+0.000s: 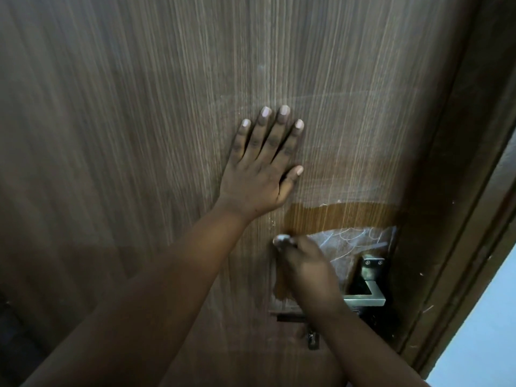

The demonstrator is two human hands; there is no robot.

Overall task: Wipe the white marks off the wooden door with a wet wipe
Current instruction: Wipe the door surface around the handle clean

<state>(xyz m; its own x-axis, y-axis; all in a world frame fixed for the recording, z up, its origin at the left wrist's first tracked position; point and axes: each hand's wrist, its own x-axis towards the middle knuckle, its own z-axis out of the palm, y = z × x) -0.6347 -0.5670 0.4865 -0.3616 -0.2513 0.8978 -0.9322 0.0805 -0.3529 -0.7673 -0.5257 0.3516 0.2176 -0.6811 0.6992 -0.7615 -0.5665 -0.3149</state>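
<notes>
A brown wooden door with vertical grain fills the view. My left hand lies flat against it, fingers spread and pointing up. Lower down, my right hand presses a bunched white wet wipe to the door, left of the handle. White scribbled marks cover a dull patch to the right of the wipe. Above that patch runs a darker, wet-looking amber band, and a similar strip shows under my right hand. Fainter white smears reach higher up the door.
A square metal lever handle on a dark plate sits right of my right hand. A small latch hangs below it. The dark door frame runs along the right, with a pale wall beyond it.
</notes>
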